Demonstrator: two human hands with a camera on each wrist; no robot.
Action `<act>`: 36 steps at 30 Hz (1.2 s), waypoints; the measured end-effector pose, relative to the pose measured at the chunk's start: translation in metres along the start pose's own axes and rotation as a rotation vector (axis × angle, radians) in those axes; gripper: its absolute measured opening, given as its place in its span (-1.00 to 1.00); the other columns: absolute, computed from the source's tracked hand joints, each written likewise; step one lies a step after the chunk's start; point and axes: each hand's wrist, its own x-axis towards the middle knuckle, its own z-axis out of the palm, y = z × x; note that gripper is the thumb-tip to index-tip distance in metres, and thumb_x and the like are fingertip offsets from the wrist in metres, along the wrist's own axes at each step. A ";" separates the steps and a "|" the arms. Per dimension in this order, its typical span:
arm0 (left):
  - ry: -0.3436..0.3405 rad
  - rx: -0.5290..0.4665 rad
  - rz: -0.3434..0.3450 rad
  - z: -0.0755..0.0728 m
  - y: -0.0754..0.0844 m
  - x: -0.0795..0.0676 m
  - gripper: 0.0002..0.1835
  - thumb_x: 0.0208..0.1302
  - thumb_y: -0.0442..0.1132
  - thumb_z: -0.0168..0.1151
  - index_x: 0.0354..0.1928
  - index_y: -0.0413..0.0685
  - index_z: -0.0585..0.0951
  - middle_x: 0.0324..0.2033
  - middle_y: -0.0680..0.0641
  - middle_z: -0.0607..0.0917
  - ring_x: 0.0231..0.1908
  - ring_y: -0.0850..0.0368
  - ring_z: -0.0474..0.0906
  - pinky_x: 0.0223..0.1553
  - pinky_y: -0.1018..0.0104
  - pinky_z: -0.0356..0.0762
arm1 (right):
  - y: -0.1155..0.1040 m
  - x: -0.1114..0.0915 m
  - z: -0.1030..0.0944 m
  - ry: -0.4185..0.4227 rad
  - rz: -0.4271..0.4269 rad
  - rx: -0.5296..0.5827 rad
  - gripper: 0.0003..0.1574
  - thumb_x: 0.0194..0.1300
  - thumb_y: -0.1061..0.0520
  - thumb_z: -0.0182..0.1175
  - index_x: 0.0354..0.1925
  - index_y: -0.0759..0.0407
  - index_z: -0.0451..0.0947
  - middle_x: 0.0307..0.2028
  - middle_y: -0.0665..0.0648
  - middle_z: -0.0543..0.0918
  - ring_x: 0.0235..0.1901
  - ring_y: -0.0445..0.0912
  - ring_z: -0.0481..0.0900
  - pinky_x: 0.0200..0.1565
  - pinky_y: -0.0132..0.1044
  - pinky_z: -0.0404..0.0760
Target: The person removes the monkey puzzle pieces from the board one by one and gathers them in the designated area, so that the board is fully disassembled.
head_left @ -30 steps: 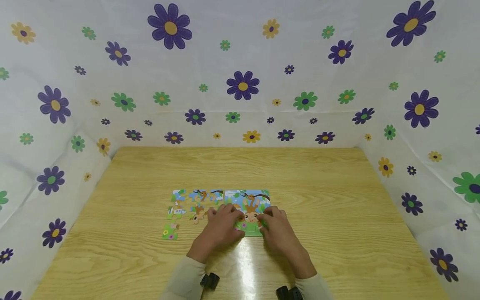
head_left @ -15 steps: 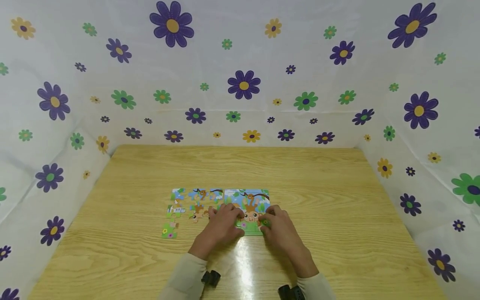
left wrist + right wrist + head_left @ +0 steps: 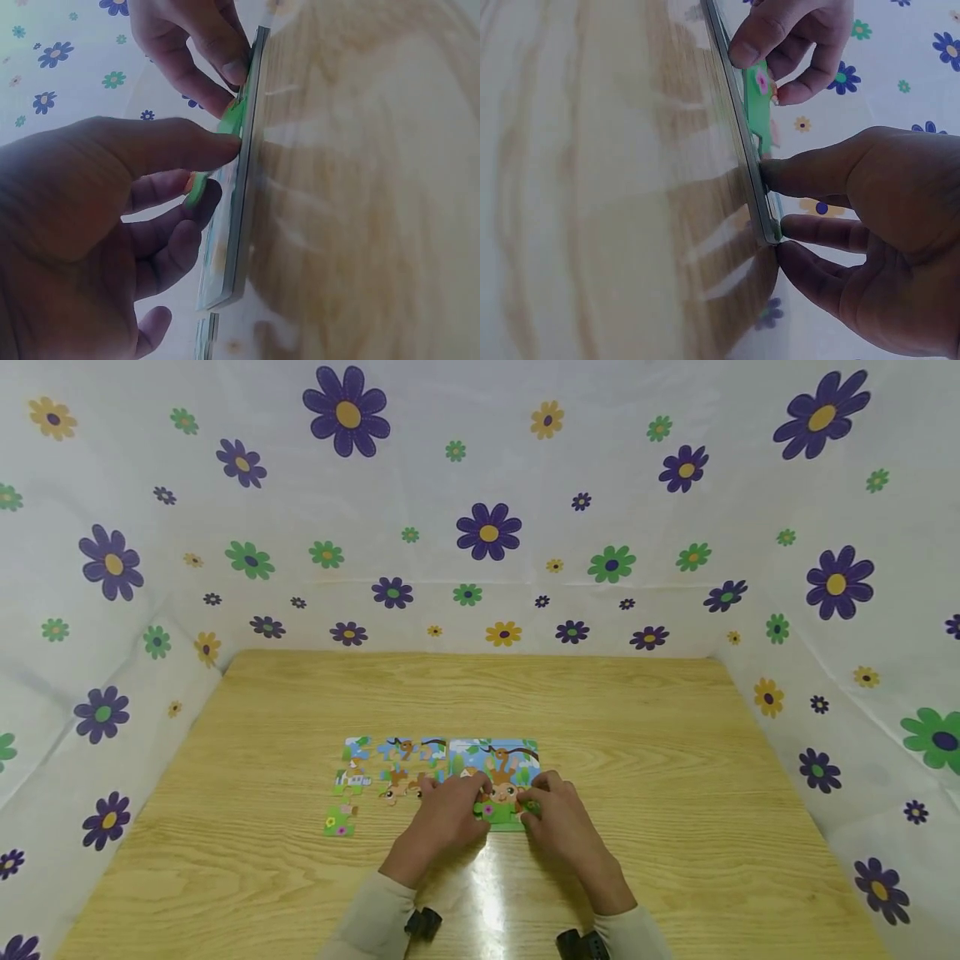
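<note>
A monkey jigsaw puzzle in a thin rectangular tray (image 3: 495, 760) lies on the table between both hands. My left hand (image 3: 450, 810) pinches a green puzzle piece with a pink flower (image 3: 495, 812) near the tray's front left. In the right wrist view this piece (image 3: 757, 101) stands tilted up from the tray, with the left thumb at its near edge. My right hand (image 3: 558, 814) grips the tray's right front corner, thumb on the front edge and curled fingers along the right side (image 3: 776, 229). A green piece (image 3: 531, 805) shows beside its fingertips.
Left of the tray, several loose puzzle pieces (image 3: 352, 778) lie spread on the wooden table (image 3: 637, 710). One green corner piece (image 3: 339, 821) lies nearest the front left. A flower-printed white cloth (image 3: 420, 560) encloses the table's back and sides.
The left hand has turned and shifted slightly, and the flower piece in its fingers has tilted up, showing more of its green face. My right hand stays at the tray's right side.
</note>
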 end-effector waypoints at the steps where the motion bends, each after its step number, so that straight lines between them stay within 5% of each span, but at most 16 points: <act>1: 0.007 0.012 0.004 0.000 0.000 0.000 -0.67 0.04 -0.17 0.30 -0.09 0.19 0.56 -0.33 0.20 0.66 -0.27 0.17 0.54 -0.07 -0.07 0.08 | 0.000 0.000 0.000 0.000 0.001 0.001 -0.74 0.11 0.21 0.39 -0.16 0.15 0.72 -0.09 0.17 0.52 -0.15 0.10 0.49 -0.13 -0.08 0.50; 8: 0.058 0.024 0.005 0.000 -0.009 -0.007 -0.70 0.05 -0.21 0.26 -0.12 0.17 0.55 -0.29 0.18 0.60 -0.21 0.18 0.49 0.00 -0.16 0.17 | 0.000 -0.001 0.001 0.001 0.001 0.002 -0.76 0.11 0.22 0.39 -0.18 0.13 0.72 -0.10 0.16 0.52 -0.14 0.10 0.47 -0.12 -0.07 0.48; 20: 0.092 -0.026 -0.111 -0.016 -0.035 -0.027 -0.64 0.04 -0.26 0.28 -0.06 0.15 0.55 -0.27 0.19 0.54 -0.22 0.19 0.39 -0.08 -0.07 0.13 | 0.001 0.000 0.004 0.020 -0.010 -0.001 -0.77 0.10 0.21 0.40 -0.20 0.13 0.72 -0.12 0.15 0.53 -0.16 0.07 0.47 -0.14 -0.09 0.47; 29: 0.085 -0.002 -0.181 -0.029 -0.049 -0.041 -0.60 -0.07 -0.30 0.26 -0.10 0.18 0.58 -0.25 0.17 0.59 -0.11 0.14 0.45 -0.06 -0.14 0.12 | 0.001 0.001 0.003 0.009 0.004 0.001 -0.77 0.11 0.21 0.39 -0.19 0.14 0.72 -0.11 0.15 0.52 -0.16 0.07 0.46 -0.15 -0.11 0.47; 36: 0.057 -0.020 -0.261 -0.039 -0.065 -0.053 -0.57 -0.16 -0.29 0.32 -0.12 0.16 0.59 -0.27 0.17 0.61 -0.20 0.14 0.38 -0.04 -0.16 0.08 | 0.001 0.001 0.002 -0.005 0.023 0.019 -0.77 0.14 0.21 0.37 -0.18 0.13 0.71 -0.10 0.14 0.51 -0.15 0.07 0.45 -0.15 -0.12 0.46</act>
